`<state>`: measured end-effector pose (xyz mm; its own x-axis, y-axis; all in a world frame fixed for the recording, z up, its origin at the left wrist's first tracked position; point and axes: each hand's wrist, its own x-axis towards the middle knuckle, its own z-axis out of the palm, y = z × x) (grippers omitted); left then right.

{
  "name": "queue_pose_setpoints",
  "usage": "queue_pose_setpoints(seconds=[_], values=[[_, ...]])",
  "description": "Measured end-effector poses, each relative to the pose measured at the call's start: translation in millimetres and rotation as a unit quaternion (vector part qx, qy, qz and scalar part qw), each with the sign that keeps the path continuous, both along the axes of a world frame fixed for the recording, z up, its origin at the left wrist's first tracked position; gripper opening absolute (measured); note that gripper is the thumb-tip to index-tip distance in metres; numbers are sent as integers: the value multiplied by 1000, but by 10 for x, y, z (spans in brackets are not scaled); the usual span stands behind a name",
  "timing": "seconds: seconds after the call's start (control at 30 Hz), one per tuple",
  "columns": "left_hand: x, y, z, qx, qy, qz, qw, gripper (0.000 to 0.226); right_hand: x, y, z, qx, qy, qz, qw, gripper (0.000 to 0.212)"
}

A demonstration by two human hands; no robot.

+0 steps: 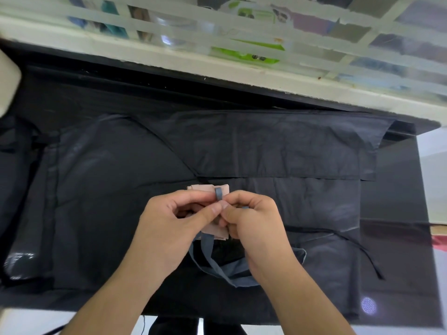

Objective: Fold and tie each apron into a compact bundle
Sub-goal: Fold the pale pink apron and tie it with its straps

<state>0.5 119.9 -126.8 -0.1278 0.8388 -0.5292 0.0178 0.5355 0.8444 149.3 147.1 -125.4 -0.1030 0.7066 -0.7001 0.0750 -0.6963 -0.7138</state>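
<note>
Two hands are recorded at the centre of the view, brought together over a small folded bundle. Left hand (pixel 179 213): fingers curled, thumb and forefinger pinched on a grey-blue strap (pixel 218 193) where it crosses the top of the bundle. Right hand (pixel 251 218): fingers curled likewise, fingertips pinched on the same strap, touching those of the left hand.

Bundle (pixel 219 232): pale pink-beige cloth, folded compact, held between both hands just above the surface; its upper edge is seen past the knuckles and its lower edge below the thumbs. The rest is hidden by the hands.

Strap tails (pixel 217 269): grey-blue fabric bands, hung from the bundle's lower edge and laid in loose loops on the dark cloth beneath the wrists.

Dark apron (pixel 278 151): black or charcoal cloth, spread flat and creased across the far and right part of the surface, one long fold lying across it. A thin black tie (pixel 358 247) is trailed from it toward the right.

More dark cloth (pixel 84 189) is laid over the left part of the surface (pixel 399 274), which is black and glossy.

Beyond the far edge, a white window frame (pixel 217 66) with bars is noted; blurred items are seen behind it.
</note>
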Motion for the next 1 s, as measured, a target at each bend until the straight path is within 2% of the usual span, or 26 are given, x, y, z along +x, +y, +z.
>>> queue_pose_setpoints(seconds=[0.17,0.27,0.33,0.4,0.47,0.53,0.63,0.77,0.87,0.9,0.93,1.0], values=[[-29,-1,-15,7,41,0,999,17,28,-4,24,-11,35,27,999,24],[11,12,-5,24,79,-20,996,16,85,-19,17,6,42,7,999,13],[19,27,7,41,58,-28,997,15,194,-12,-46,59,-41,12,997,16],[1,47,52,43,1,-44,998,14,323,17,-88,144,-187,83,968,21],[-8,64,93,34,-39,-77,996,13,392,44,-90,220,-261,197,919,19],[3,67,71,22,-29,-106,994,13,402,42,-119,273,-299,293,866,21],[37,77,-5,22,35,-111,993,15,401,32,-178,329,-340,340,813,21],[127,136,-22,30,113,-127,985,15,457,37,-149,328,-334,369,803,17],[190,167,-7,31,180,-178,967,16,558,51,-85,363,-389,409,741,13],[203,174,-2,27,194,-189,962,16,591,69,-62,367,-399,403,737,14],[213,183,7,24,205,-199,958,15,605,87,-30,371,-394,395,742,14],[227,202,29,18,221,-226,949,13,575,115,61,357,-354,371,781,18]])
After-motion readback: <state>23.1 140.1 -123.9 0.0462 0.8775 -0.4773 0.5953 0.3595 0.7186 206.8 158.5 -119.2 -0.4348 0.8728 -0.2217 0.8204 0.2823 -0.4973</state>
